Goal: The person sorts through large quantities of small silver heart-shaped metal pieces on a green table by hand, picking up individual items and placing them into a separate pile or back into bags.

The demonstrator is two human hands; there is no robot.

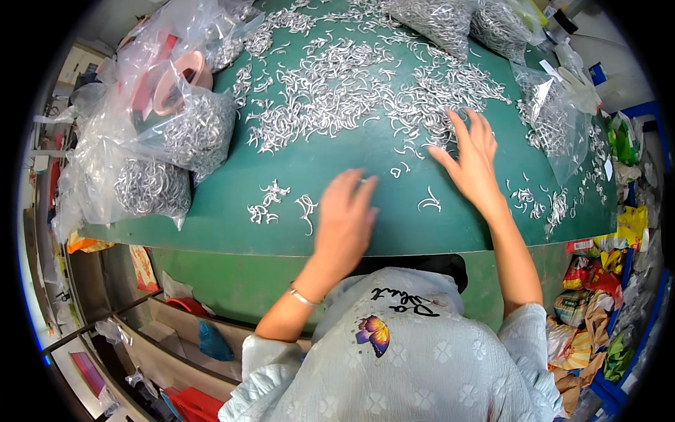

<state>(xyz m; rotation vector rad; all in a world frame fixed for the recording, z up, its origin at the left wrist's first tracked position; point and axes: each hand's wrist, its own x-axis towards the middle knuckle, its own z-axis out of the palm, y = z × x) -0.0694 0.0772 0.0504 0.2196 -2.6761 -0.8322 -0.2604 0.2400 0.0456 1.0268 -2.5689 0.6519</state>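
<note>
Notably, the right hand point(472, 158) is nearer the heap of curved metal pieces point(330, 98), at its near right edge.
Heap lies ahead of its spread fingers, long axis crosswise; no hold seen. Left hand point(344, 214) blurred, grip cannot be told, nearer the table point(295, 165) edge. Filled bags point(200, 130) bound the left; room lies between heap and edge.

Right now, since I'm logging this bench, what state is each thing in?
Left hand, blurred, grip unclear
Right hand, open, fingers spread
Silvery curved pieces, loose, heaped and scattered
Clear bags at left, holding pieces
Clear bags at top, filled
Clear bag at right, lying, holding pieces
Green tabletop, partly covered
</note>
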